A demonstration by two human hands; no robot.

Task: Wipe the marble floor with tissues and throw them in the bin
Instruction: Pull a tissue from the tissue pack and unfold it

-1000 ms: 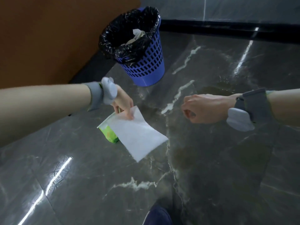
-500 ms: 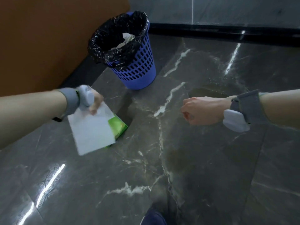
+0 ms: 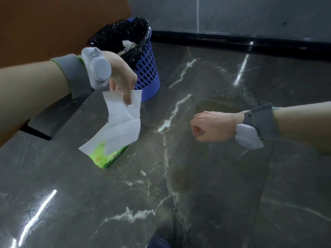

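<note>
Tissue (image 3: 123, 120) pinched by the left hand (image 3: 121, 76).
White and creased, it hangs below the fingers (image 3: 127, 97); right hand (image 3: 213, 127), well apart, is a fist holding nothing.

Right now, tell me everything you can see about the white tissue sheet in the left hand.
The thin white paper tissue sheet is a single unfolded rectangle, soft and creased, with a diagonal fold across its middle. The left hand pinches its top edge and it hangs down above the dark marble floor. Its lower part overlaps the green tissue pack in view; whether they touch cannot be told.
</note>
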